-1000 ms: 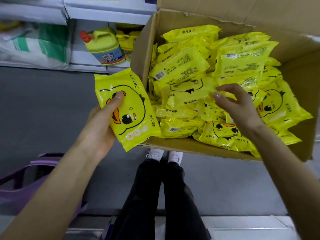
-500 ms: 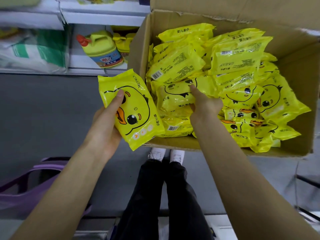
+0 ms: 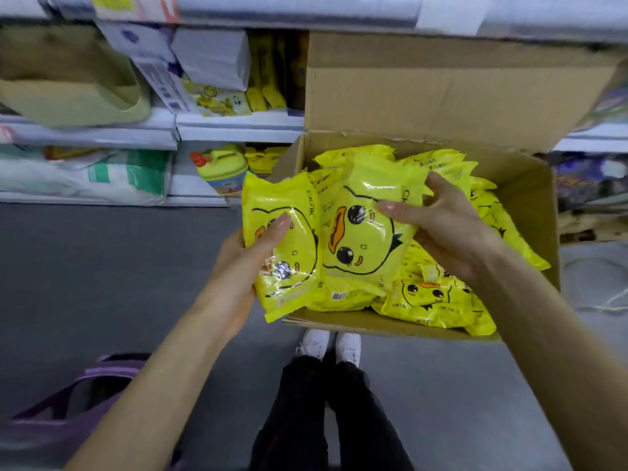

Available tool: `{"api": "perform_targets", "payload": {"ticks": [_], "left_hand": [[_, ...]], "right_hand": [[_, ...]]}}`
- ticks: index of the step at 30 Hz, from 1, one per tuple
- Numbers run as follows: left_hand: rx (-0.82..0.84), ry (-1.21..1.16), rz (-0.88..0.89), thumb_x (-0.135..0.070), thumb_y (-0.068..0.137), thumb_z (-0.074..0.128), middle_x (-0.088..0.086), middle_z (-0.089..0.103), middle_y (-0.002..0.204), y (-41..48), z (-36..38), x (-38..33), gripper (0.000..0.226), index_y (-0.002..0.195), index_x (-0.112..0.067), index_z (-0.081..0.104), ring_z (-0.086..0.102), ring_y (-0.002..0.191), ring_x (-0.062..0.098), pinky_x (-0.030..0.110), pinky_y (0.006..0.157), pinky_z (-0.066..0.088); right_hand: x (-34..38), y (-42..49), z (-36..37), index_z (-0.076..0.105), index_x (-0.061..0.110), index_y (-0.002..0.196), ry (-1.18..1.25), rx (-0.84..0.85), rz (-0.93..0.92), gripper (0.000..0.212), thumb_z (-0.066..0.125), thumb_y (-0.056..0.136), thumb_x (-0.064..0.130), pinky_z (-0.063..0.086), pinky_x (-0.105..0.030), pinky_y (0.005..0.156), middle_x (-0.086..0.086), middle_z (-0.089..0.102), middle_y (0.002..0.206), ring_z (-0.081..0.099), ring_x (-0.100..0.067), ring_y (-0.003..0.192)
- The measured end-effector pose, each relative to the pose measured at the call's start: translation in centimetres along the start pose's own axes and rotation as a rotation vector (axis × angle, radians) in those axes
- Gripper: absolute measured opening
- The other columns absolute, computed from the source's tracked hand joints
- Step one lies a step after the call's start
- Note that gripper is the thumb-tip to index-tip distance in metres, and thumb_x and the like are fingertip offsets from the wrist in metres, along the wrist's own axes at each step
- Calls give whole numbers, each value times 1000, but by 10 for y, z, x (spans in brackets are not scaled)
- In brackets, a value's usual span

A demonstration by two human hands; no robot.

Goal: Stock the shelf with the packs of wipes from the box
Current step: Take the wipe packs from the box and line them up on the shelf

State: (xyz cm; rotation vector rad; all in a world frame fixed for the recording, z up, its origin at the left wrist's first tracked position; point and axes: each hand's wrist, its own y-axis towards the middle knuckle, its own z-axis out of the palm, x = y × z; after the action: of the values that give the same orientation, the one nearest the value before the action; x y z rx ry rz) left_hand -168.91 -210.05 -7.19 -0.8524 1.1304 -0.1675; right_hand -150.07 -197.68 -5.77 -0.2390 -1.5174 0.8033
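**Double grab**

Gripping one glossy yellow duck-print wipes pack (image 3: 299,256) in left hand (image 3: 238,273), thumb across its face; clasping a second pack (image 3: 360,232) in right hand (image 3: 448,232), edges overlapping, over the open brown cardboard box (image 3: 530,188).

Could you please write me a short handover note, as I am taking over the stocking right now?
Left hand grips the first pack, thumb on its front, at the near left corner of the box.
Right hand grips the second pack, lifted above the box, its edge against the first.
The box is open, with many loose packs inside.
The shelf is ahead; yellow items stand there, too blurred to identify.
Done: two packs in hand.
Left: place both on the shelf, then the rest from the box.
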Motion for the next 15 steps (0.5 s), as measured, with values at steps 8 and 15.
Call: {"api": "perform_targets", "payload": {"ticks": [8, 15], "left_hand": [[169, -17, 121, -44, 60, 81, 4, 70, 119, -48, 53, -67, 77, 128, -15, 59, 66, 111, 24, 46, 100, 49], [249, -112, 267, -36, 62, 74, 3, 73, 111, -108, 110, -143, 64, 122, -17, 63, 69, 105, 21, 44, 97, 50]], "right_hand": [[99, -47, -2, 63, 8, 105, -126, 127, -184, 47, 75, 61, 20, 53, -41, 94, -3, 74, 102, 70, -19, 97], [183, -105, 10, 64, 12, 109, -150, -65, -458, 40, 79, 72, 18, 56, -46, 85, -16, 68, 109, 69, -25, 91]]}}
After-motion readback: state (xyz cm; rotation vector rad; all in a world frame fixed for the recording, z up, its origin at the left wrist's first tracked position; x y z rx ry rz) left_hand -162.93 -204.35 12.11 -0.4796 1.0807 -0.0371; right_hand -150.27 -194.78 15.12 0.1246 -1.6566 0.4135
